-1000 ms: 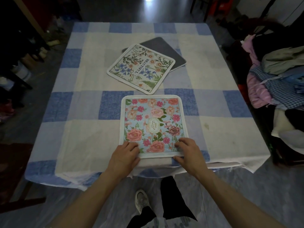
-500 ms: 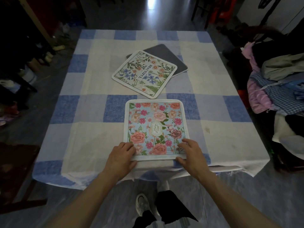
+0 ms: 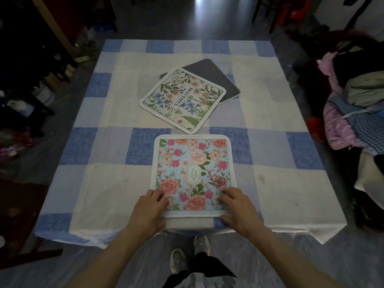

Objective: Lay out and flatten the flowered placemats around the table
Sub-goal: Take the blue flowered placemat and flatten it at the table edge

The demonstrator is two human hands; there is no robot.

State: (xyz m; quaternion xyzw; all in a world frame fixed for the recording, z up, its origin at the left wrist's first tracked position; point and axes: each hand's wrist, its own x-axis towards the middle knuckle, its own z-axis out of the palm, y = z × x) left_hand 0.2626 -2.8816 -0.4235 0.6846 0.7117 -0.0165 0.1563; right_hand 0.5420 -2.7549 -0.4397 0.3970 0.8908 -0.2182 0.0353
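Both hands, left (image 3: 148, 213) and right (image 3: 241, 208), grip spread flat, press the rose placemat (image 3: 192, 173) near the table's (image 3: 99, 196) edge.

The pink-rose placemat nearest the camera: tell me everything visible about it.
The pink-rose placemat is a rounded square with a white fabric-looking border, a light blue field of pink and peach roses, and a central oval label reading GARDEN. It lies flat and square to the near edge of the checked tablecloth. The left hand and right hand press on its two near corners. It lies apart from the mats behind.
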